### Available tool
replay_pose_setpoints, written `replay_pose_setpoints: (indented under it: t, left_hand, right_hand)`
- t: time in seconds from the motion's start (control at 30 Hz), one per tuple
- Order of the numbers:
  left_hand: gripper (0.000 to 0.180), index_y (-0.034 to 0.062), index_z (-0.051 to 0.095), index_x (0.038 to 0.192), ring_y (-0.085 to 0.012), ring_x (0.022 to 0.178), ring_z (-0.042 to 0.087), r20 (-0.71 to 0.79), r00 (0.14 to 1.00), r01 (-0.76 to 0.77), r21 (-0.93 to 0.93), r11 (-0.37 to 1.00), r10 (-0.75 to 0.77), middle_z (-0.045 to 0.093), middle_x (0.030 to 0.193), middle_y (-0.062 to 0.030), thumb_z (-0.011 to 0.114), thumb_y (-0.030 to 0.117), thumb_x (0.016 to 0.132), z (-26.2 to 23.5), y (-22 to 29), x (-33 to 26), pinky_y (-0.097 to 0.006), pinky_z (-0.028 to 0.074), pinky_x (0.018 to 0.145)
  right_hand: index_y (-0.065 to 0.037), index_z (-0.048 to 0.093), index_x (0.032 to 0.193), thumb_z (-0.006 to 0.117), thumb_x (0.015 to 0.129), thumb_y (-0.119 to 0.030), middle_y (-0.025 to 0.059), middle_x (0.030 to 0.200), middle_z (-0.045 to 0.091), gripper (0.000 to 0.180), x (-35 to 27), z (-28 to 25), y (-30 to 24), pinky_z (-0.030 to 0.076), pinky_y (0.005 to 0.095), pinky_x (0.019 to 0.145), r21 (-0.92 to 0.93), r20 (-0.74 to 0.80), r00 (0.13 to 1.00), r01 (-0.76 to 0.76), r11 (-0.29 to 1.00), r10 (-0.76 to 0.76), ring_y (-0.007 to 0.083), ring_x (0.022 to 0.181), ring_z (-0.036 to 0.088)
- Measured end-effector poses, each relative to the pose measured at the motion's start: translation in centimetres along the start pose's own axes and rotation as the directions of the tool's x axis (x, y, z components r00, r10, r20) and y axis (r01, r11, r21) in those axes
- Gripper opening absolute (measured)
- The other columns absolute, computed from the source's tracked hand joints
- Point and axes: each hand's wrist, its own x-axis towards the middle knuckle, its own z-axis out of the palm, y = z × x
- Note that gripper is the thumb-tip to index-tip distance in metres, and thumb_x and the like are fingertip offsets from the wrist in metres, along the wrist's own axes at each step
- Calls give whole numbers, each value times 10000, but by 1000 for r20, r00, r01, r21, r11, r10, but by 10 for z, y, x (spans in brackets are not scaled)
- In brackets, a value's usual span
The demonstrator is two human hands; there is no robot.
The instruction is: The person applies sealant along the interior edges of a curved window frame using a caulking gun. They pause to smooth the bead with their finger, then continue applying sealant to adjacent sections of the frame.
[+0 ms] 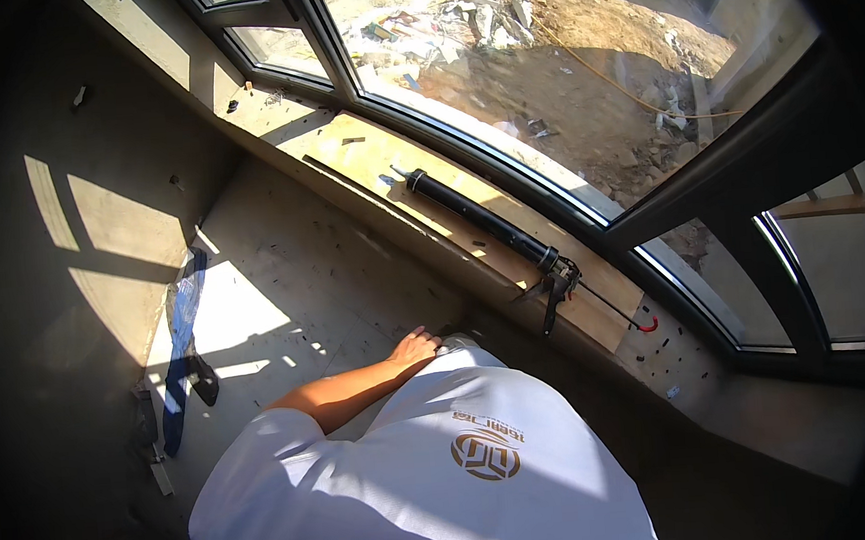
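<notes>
My left hand [416, 346] lies against the pale cloth of my clothing, just past the front of my white shirt [395, 453]. Its fingers rest loosely there, and no tool shows in them. Beyond it, on the window ledge [353, 140], lies a black caulking gun [489, 224]. Its nozzle points to the far left, while the trigger handle and the red-tipped rod are at the near right end. The left hand is apart from the gun. My right hand is out of sight.
A dark-framed window [580, 89] rises behind the ledge, with rubble and earth outside. Small dark scraps [353, 140] dot the ledge. At the left, a blue strip of plastic or cloth [179, 348] lies on the floor by the wall [118, 217].
</notes>
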Motion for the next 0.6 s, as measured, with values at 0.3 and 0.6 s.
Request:
replay_pose_setpoints:
  t: [0.3, 0.6]
  left_hand:
    - [214, 65, 725, 1082, -301, 1096, 675, -393, 919, -131, -367, 921, -26, 675, 1287, -81, 690, 116, 876, -44, 17, -96, -416, 542, 1013]
    - [230, 74, 503, 1170, -204, 937, 667, -193, 681, -347, -934, -79, -707, 671, 1119, -145, 529, 284, 1080, -113, -1, -130, -374, 562, 913]
  right_hand:
    - [5, 754, 1001, 703, 923, -407, 212, 936, 747, 423, -9, -53, -97, 559, 413, 796, 93, 1, 994, -111, 990, 111, 321, 891, 739]
    - [26, 731, 1009, 722, 949, -341, 143, 816, 724, 372, -20, -32, -221, 525, 336, 691, 244, 20, 980, 188, 951, -199, 152, 741, 657]
